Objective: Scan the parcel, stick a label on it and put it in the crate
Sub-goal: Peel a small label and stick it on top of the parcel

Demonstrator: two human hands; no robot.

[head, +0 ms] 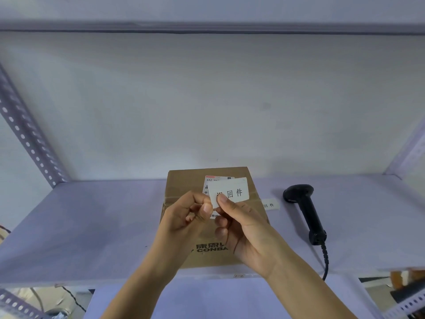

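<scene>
Parcel (207, 180): brown cardboard box, flat on the counter (92, 226) at centre, taped across the top, a printed shipping slip (212, 180) near its far edge and dark lettering reading "CONBA" on the near part of its top face. Label (232, 192): white paper rectangle with black characters, held above the parcel's far half, tilted slightly, overlapping the shipping slip in the view; whether it touches the box cannot be told. Right hand (248, 229): fingers curled, thumb on top, pinching the label's near left corner between thumb and forefinger. Left hand (188, 217): fingers bunched together, tips closed at the same corner of the label, touching the right thumb; exactly what the left fingertips grip is hidden, possibly the label's edge or backing. Both hands meet over the middle of the parcel, forearms entering from the lower edge of the view. Second label (270, 205): white strip with similar characters, lying on the counter just beside the parcel's right side. Scanner (305, 210): black, handheld, lying on the counter well to the right of the parcel, head away from the person, cable (325, 261) trailing off the near edge. Perforated metal upright (25, 134) at far left; plain pale wall behind.
</scene>
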